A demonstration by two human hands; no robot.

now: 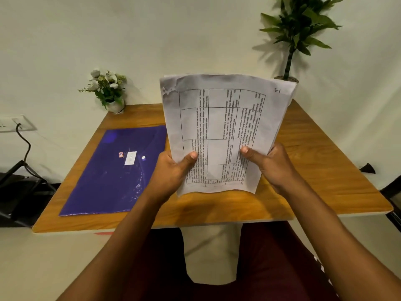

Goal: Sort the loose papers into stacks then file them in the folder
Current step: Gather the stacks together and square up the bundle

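Note:
A stack of white papers [223,127], its top sheet printed with a table, stands upright above the middle of the wooden table [314,170]. My left hand [171,172] grips its lower left edge with the thumb on the front. On the lower right edge, my right hand [273,164] holds the stack the same way. A purple folder [112,174] lies flat and closed on the table's left half, with a white label and a snap button on it.
A small pot of white flowers [108,90] stands at the table's back left corner. A tall green plant [297,35] rises behind the papers at the back right. A wall socket with a black cable [21,131] is at the left.

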